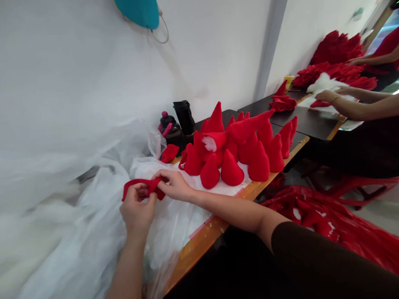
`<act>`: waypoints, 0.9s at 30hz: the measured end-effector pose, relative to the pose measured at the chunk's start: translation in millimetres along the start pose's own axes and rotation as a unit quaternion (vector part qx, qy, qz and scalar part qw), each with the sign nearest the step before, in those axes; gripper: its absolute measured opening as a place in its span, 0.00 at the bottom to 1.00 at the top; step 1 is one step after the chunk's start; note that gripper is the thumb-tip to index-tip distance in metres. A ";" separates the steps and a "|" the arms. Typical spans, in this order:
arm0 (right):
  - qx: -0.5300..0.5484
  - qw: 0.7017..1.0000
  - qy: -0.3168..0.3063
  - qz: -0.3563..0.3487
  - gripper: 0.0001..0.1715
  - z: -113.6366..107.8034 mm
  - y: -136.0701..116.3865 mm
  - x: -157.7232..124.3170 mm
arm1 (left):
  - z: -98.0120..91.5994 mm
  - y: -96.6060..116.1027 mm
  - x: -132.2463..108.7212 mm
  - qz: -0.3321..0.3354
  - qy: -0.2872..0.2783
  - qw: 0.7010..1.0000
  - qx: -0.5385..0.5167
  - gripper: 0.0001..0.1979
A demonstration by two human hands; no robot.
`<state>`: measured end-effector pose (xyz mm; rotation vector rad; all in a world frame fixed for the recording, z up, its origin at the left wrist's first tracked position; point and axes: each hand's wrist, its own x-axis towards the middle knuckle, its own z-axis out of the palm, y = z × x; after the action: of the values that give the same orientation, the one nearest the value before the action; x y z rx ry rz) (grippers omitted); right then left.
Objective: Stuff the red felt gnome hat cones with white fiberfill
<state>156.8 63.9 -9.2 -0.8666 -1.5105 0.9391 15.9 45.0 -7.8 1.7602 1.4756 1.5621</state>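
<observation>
Between my two hands is a small red felt piece (149, 185), soft and partly folded; its exact shape is covered by my fingers. My left hand (138, 205) pinches it from the near side. From the right, the fingers of my right hand (173, 184) close on its other end. Just beyond, several stuffed red felt cones (231, 169) stand on a white sheet, and one lying cone (215, 141) shows white stuffing at its mouth. A flat red felt piece (169, 153) rests behind my right hand.
Clear plastic with white stuffing (74, 234) fills the left. A black bottle (184, 117) and a dark jug with pink parts (168, 123) stand by the wall. The table's wooden edge (194, 253) runs diagonally. A red plastic bag (342, 231) lies below; co-workers' hands (327, 97) work at right.
</observation>
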 end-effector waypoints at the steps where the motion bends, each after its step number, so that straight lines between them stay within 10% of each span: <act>1: 0.058 0.998 -0.004 0.026 0.08 -0.8 -2.8 1.5 | -1.1 -1.0 0.3 -0.009 0.007 0.999 0.037 0.13; 7: 0.288 0.942 -0.103 0.142 0.06 -5.7 -18.8 1.8 | -5.8 -5.9 4.0 -0.093 -0.006 0.996 -0.004 0.07; 14: -0.014 0.998 -0.022 0.060 0.20 -0.7 4.2 -2.0 | -7.7 17.2 3.8 -0.175 -0.073 0.946 -0.264 0.14; 18: 0.046 0.998 -0.010 0.032 0.16 2.6 7.2 -0.9 | -10.6 28.7 -0.3 -0.184 -0.151 0.946 -0.221 0.26; 27: 0.284 0.946 -0.086 0.132 0.10 1.0 -14.3 -2.6 | -7.1 8.4 1.2 -0.154 -0.057 0.977 -0.140 0.19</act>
<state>155.7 55.6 2.7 -0.5774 -1.1771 1.5856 13.3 40.2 1.8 1.3647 1.3259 1.4050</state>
